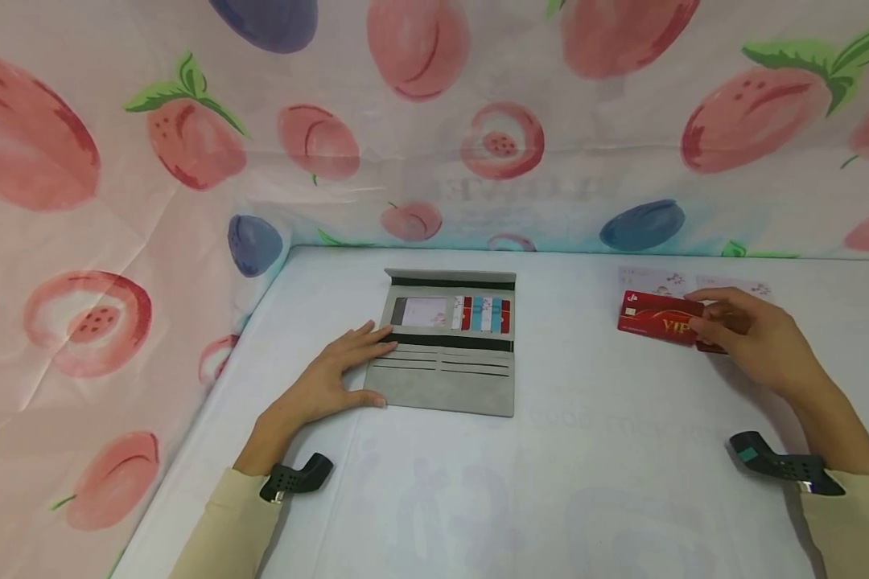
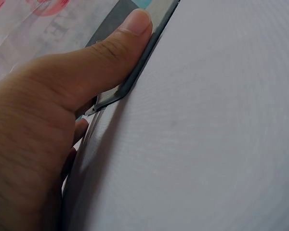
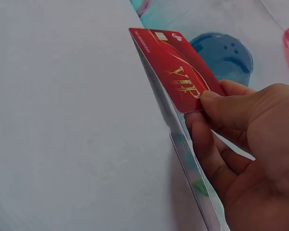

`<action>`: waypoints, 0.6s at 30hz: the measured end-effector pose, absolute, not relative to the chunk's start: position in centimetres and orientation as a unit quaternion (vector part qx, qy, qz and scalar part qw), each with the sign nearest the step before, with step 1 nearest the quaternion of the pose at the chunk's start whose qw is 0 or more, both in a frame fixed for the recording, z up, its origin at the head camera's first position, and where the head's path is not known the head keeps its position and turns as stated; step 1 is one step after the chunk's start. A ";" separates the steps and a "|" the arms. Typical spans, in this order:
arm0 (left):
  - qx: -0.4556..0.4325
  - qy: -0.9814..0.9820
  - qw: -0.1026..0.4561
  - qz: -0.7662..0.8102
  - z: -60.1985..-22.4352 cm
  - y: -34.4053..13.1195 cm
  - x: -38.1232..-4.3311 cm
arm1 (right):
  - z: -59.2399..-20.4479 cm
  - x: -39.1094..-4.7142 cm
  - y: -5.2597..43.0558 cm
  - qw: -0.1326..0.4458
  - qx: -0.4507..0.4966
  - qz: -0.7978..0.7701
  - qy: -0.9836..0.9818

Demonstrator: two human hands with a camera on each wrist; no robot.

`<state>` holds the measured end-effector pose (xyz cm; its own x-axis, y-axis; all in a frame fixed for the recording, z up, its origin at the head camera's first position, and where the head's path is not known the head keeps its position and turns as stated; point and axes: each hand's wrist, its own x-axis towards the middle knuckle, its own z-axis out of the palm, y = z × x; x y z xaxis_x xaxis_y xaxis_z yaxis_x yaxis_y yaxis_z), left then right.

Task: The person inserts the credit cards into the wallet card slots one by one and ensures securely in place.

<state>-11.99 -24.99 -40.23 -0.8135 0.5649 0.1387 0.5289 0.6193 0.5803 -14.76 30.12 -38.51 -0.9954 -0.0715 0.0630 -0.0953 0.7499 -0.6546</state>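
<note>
A grey wallet lies unfolded on the table, with several cards in its upper slots, among them red cards and blue-striped ones. My left hand rests at the wallet's left edge, fingers extended onto it; in the left wrist view the thumb lies along its edge. Over to the right, my right hand pinches a red VIP card between thumb and fingers. The right wrist view shows this red card tilted up off the table.
Pale patterned cards lie behind the right hand. Part of another dark red card shows beneath that hand. A white cloth covers the table, and a fruit-print curtain rises along the back and left sides.
</note>
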 end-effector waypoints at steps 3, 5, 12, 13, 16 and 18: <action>0.298 0.902 0.033 0.311 -40.2 -25.0 -12.0 | -38.2 -14.6 29.9 0.019 0.039 0.369 -0.929; 0.296 0.903 0.034 0.310 -40.2 -25.0 -12.0 | -37.9 -14.5 29.5 0.020 0.038 0.387 -0.921; 0.295 0.908 0.031 0.296 -40.3 -25.1 -12.0 | -36.9 -14.2 27.2 0.014 0.037 0.424 -0.905; 0.295 0.908 0.030 0.296 -40.3 -25.1 -12.0 | -36.8 -14.2 26.8 0.015 0.038 0.424 -0.905; 0.301 0.907 0.024 0.295 -40.3 -25.0 -12.0 | -36.2 -14.3 25.7 0.012 0.041 0.430 -0.902; 0.305 0.905 0.019 0.296 -40.3 -25.0 -12.0 | -35.9 -14.4 24.9 0.007 0.046 0.436 -0.899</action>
